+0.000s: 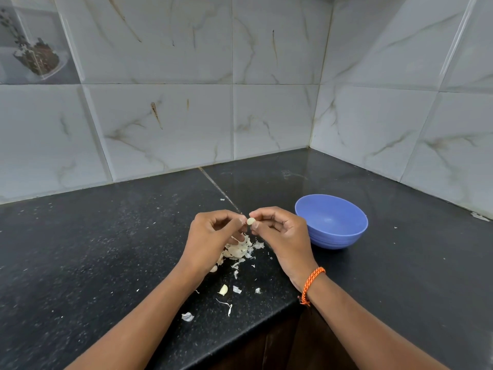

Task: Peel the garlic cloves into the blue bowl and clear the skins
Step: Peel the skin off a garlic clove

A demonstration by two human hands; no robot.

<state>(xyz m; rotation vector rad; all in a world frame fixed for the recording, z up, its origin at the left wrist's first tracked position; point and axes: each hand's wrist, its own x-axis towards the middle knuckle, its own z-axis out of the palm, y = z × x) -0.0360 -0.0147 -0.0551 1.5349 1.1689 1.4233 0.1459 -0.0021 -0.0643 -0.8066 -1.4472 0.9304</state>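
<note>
A small pale garlic clove point(250, 221) is held above the black counter between both hands. My right hand point(280, 231) pinches it with thumb and forefinger. My left hand point(213, 233) has its fingertips on the clove's left side, fingers curled. Under the hands lies a heap of papery garlic skins point(241, 249). One loose clove point(223, 289) lies nearer the counter's front edge, and another clove point(214, 268) shows partly beside my left wrist. The blue bowl point(333, 222) stands just right of my right hand; the part of its inside that I see holds nothing.
Scattered skin scraps point(187, 316) lie near the black counter's front edge point(266, 321). Tiled walls meet in a corner behind the bowl. A seam point(218, 188) runs across the counter toward the hands. An orange cord bracelet point(312, 283) circles my right wrist.
</note>
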